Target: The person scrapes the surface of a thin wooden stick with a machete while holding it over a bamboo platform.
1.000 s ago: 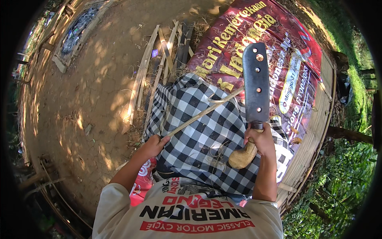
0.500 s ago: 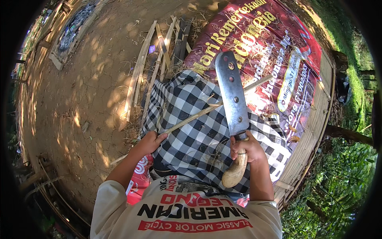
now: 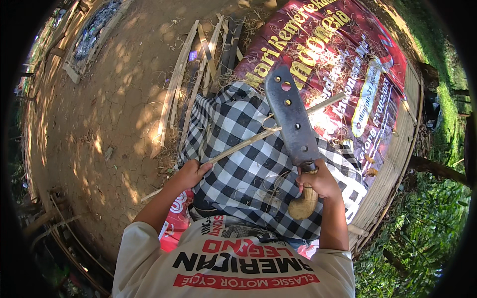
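Note:
My left hand (image 3: 193, 174) is closed round a thin bamboo strip (image 3: 238, 145), which slants up and to the right across my lap. In my right hand (image 3: 320, 180) is the wooden handle of a machete (image 3: 294, 116), its broad steel blade pierced by several round holes. The blade points away from me and crosses over the strip, hiding a short piece of it; whether the two touch I cannot tell. A curled shaving (image 3: 270, 122) stands on the strip just left of the blade. Black-and-white checked cloth (image 3: 248, 174) covers my lap beneath both hands.
Split bamboo lengths (image 3: 176, 82) lie on the bare earth (image 3: 114, 99) ahead to the left. A dark red printed banner (image 3: 318, 54), strewn with shavings, spreads ahead to the right over a bamboo platform (image 3: 392, 149). A framed ash pit (image 3: 97, 32) is at the far left.
The machete and my right hand have shifted slightly right and nearer to me, and the blade has turned, its tip leaning more to the left. My left hand keeps its hold on the strip.

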`<state>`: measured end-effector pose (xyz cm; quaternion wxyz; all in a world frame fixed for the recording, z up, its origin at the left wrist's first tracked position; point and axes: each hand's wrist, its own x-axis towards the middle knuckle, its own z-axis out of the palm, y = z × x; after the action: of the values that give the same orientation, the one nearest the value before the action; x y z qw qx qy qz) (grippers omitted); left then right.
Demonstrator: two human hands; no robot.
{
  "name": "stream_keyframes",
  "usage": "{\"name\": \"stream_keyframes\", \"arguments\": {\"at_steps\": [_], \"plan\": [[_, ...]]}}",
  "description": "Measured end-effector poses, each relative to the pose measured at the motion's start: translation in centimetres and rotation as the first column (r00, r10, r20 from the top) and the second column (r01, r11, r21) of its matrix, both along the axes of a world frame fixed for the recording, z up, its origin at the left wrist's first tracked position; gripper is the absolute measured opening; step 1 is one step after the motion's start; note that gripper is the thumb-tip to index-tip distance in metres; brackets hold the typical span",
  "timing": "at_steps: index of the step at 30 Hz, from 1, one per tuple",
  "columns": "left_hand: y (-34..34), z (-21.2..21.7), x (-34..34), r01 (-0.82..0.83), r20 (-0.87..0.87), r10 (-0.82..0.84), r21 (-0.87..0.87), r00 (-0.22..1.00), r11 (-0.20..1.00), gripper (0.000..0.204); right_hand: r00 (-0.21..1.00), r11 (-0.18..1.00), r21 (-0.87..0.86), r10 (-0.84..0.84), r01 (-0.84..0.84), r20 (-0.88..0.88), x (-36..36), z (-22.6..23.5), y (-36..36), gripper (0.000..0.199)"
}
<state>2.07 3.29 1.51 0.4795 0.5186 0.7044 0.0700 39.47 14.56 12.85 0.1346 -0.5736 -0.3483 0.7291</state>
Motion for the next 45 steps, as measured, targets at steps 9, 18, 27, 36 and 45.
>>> {"name": "stream_keyframes", "arguments": {"at_steps": [9,18,27,36,45], "plan": [[0.0,0.1,-0.1,0.015,0.005,-0.016,0.036,1.000,0.999,0.078,0.993,0.992,0.053,-0.115,0.117,-0.032,0.1,2.0,-0.9,0.021],[0.5,0.7,-0.2,0.031,0.014,-0.030,-0.039,0.999,0.999,0.080,0.988,0.986,0.142,0.068,-0.088,0.142,-0.8,1.1,-0.8,0.012],[-0.1,1.0,-0.5,0.060,-0.037,-0.060,-0.019,0.998,0.998,0.075,0.986,0.986,0.082,0.136,-0.145,0.100,-0.5,0.7,-0.4,0.010],[1.0,1.5,0.0,0.044,-0.029,-0.045,-0.042,0.999,0.998,0.072,0.925,0.959,-0.263,-0.191,0.104,-0.329,-1.3,-0.5,-3.2,0.025],[0.9,1.0,0.2,0.022,-0.015,-0.022,-0.014,1.000,1.000,0.074,0.965,0.947,0.254,-0.232,0.195,0.122,-0.2,0.8,-1.0,0.021]]}}
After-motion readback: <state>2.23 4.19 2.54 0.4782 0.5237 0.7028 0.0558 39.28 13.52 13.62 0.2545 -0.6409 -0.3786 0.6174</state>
